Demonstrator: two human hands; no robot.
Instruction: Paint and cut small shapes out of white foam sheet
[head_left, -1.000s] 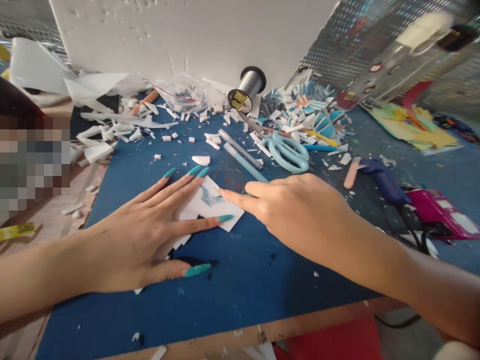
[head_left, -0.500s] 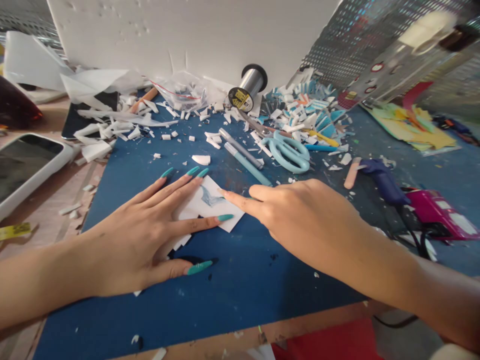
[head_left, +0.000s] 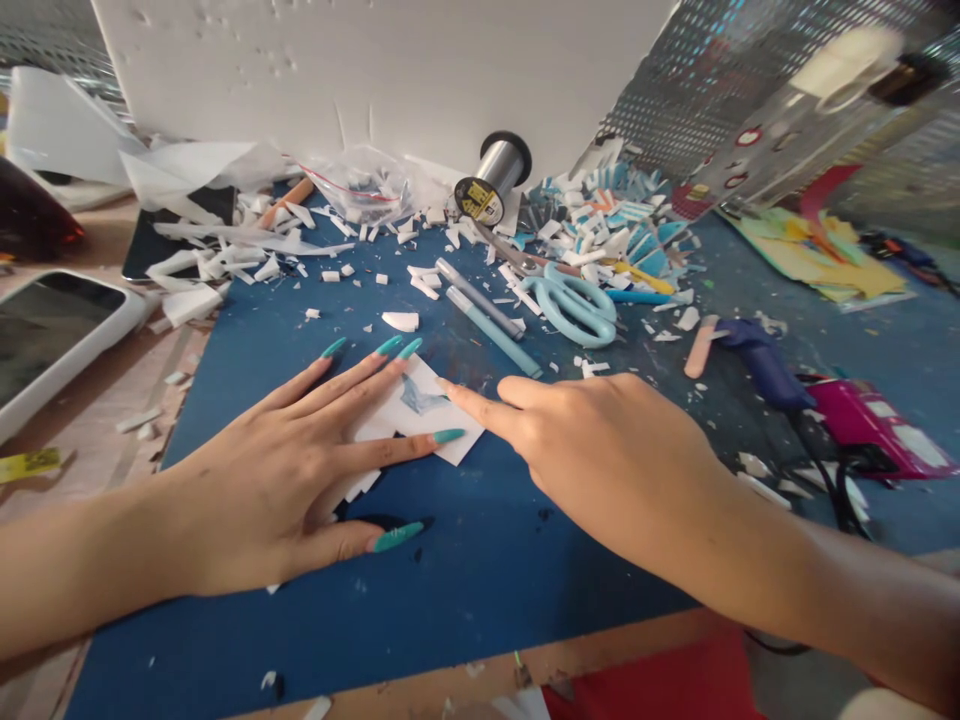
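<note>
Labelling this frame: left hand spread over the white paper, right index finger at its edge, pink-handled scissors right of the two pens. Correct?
No: in the head view, the scissors are light blue-handled, not pink. The rest stands: left hand, right index finger, white paper and two pens.

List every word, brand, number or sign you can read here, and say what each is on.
No text reads with certainty.
Spool: yellow characters on its dark end label; too small and blurred to read.
Yellow strip at the left edge: faint dark marks, illegible.
Magenta box: pale patches, no lettering distinguishable.
White piece between the hands: blue-grey marking, no readable word.
</note>
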